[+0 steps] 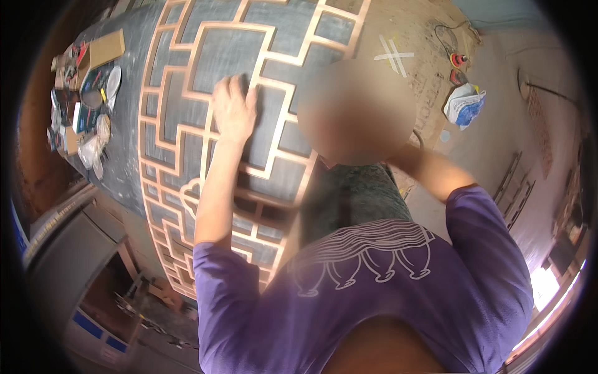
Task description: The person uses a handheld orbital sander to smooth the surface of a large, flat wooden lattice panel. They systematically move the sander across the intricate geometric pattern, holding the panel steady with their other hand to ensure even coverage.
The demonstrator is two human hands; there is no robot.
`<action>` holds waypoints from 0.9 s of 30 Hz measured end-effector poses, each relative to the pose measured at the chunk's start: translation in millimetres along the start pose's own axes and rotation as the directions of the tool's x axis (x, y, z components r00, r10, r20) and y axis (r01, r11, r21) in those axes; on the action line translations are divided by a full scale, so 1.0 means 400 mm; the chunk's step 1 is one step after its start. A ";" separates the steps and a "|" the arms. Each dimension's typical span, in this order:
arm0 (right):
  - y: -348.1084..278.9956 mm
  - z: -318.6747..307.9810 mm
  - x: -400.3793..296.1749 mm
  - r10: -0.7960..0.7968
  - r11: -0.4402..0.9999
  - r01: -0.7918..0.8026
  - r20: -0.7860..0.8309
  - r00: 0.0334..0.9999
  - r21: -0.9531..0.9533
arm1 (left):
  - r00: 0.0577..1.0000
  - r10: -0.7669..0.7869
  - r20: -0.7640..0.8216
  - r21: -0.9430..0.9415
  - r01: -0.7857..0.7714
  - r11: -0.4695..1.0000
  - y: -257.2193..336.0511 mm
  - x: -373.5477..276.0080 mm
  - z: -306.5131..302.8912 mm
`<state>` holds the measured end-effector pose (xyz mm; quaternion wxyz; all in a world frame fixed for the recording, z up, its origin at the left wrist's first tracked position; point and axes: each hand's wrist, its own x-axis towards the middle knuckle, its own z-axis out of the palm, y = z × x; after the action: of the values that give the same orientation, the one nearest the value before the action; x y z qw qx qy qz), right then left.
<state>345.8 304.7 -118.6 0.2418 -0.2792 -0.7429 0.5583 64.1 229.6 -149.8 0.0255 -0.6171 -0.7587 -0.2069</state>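
Note:
A large wooden lattice panel (266,28) of interlocking rectangular strips lies on a dark, dusty worktable (128,154) in front of me. My left hand (235,108) rests on the lattice near its middle, its fingers bent over a strip; whether they grip it is unclear. A curved, cloud-shaped wooden piece (186,194) sits in the lattice beside my left forearm. My right forearm reaches to the panel's right side, where a round blur covers my right hand and whatever it touches or holds.
Boxes (107,46) and plastic bags (96,142) lie on the table's far left. At right, a brown board (432,61) bears crossed tape strips (395,56), a corded red tool (458,59) and a white-and-blue bag (464,108). A ladder-like frame (514,189) stands farther right.

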 end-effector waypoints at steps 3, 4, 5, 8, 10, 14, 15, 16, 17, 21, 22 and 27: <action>-0.064 -0.076 0.174 0.030 0.630 -0.010 0.012 0.999 -0.776 | 0.969 -0.229 0.088 0.050 0.225 0.973 -0.078 -0.280 -0.169; -0.125 -0.067 0.183 0.147 0.642 -0.061 0.045 0.988 -0.765 | 0.953 -0.295 0.070 0.140 0.284 0.949 -0.103 -0.398 -0.205; -0.183 -0.050 0.189 0.259 0.645 -0.111 0.080 0.962 -0.756 | 0.913 -0.403 0.064 0.197 0.384 0.902 -0.117 -0.503 -0.240; -0.067 0.022 0.080 -0.124 0.914 0.207 0.245 0.961 -0.350 | 0.783 -0.620 0.059 0.193 0.600 0.776 -0.153 -0.740 -0.280; -0.081 0.110 0.012 -0.162 0.898 0.275 0.324 0.932 -0.343 | 0.741 -0.670 0.055 0.156 0.656 0.738 -0.143 -0.832 -0.286; -0.133 0.164 -0.019 0.055 0.774 0.147 0.298 0.953 -0.615 | 0.623 -0.782 -0.013 0.363 0.732 0.577 -0.126 -0.906 -0.294; -0.133 0.143 -0.007 0.133 0.748 0.060 0.238 0.962 -0.661 | 0.622 -0.783 -0.012 0.439 0.707 0.555 -0.142 -0.929 -0.295; -0.136 0.109 0.009 0.221 0.709 -0.040 0.168 0.961 -0.704 | 0.646 -0.762 -0.043 0.466 0.688 0.556 -0.156 -0.946 -0.291; -0.140 0.074 0.027 0.301 0.663 -0.136 0.095 0.949 -0.736 | 0.611 -0.791 -0.028 0.415 0.727 0.547 -0.172 -0.942 -0.297; -0.138 -0.038 0.095 0.224 0.640 -0.034 0.145 0.964 -0.767 | 0.692 -0.710 -0.131 0.228 0.718 0.657 -0.236 -0.941 -0.302; -0.137 -0.062 0.117 0.161 0.637 0.044 0.188 0.969 -0.770 | 0.723 -0.676 -0.142 0.220 0.689 0.690 -0.239 -0.948 -0.303; -0.212 -0.010 0.140 -0.047 0.724 0.274 0.351 0.935 -0.633 | 0.764 -0.591 -0.260 0.161 0.638 0.753 -0.239 -0.940 -0.288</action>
<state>295.4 327.3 -32.9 0.0526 -0.1899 -0.9438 0.2653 37.6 -172.8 -182.1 0.1033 -0.3013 -0.9327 -0.1689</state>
